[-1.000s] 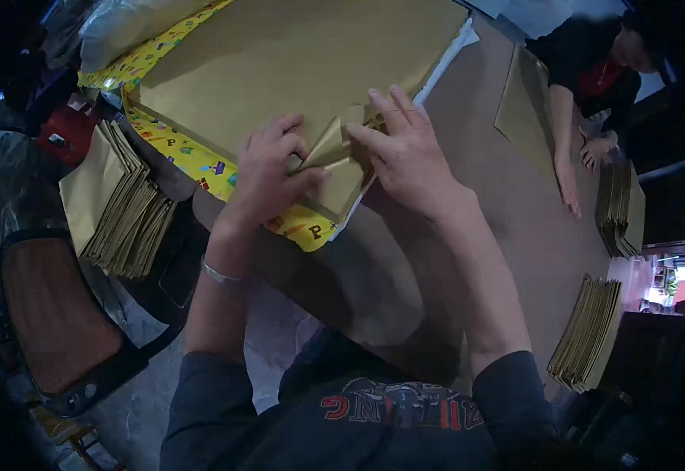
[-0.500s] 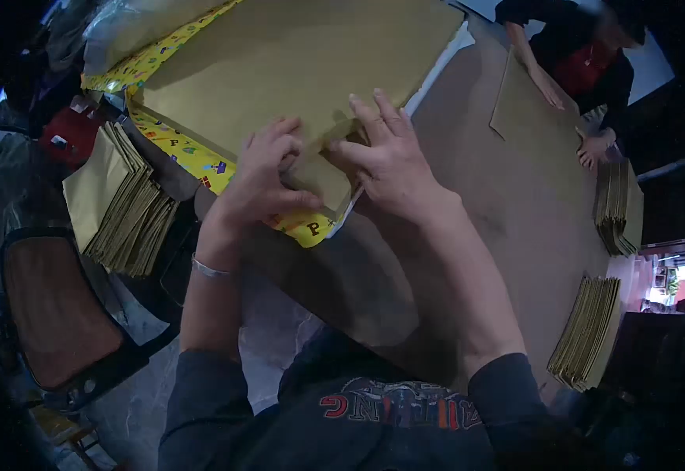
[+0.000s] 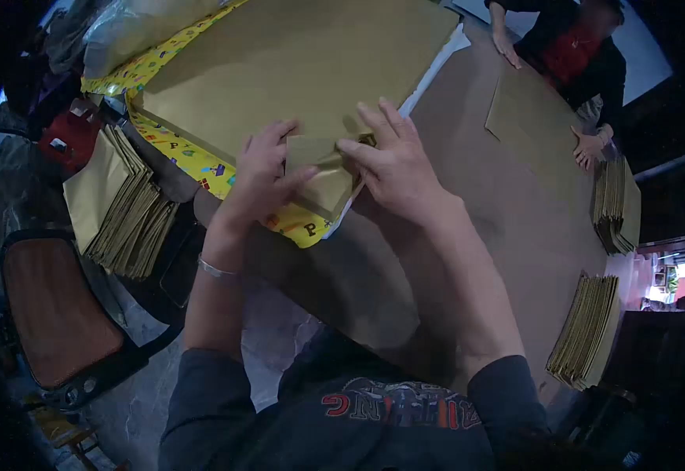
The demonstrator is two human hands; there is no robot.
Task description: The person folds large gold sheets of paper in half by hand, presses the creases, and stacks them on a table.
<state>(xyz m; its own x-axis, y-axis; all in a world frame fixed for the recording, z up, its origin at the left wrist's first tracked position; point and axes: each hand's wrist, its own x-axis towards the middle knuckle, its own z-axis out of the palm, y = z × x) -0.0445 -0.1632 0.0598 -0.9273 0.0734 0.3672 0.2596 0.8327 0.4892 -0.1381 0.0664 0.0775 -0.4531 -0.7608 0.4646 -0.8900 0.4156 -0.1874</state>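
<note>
We keep left hand point(image 3: 262, 173) and right hand point(image 3: 396, 161) apart, both touching the folded brown paper point(image 3: 315, 149) — whether either grips, we cannot tell.

The fold point(image 3: 311, 147) is a small piece of gold-brown paper with a soft sheen, lying near the lower corner of the large sheet point(image 3: 280, 63). A paler flap crosses its top; the right end stands slightly raised, with a dark gap beneath. Whether it is part of the sheet or separate cannot be told. The sheet, matching in colour, lies flat and smooth over yellow printed paper point(image 3: 182, 157) on the tabletop point(image 3: 476, 196), its far edge out of view.
</note>
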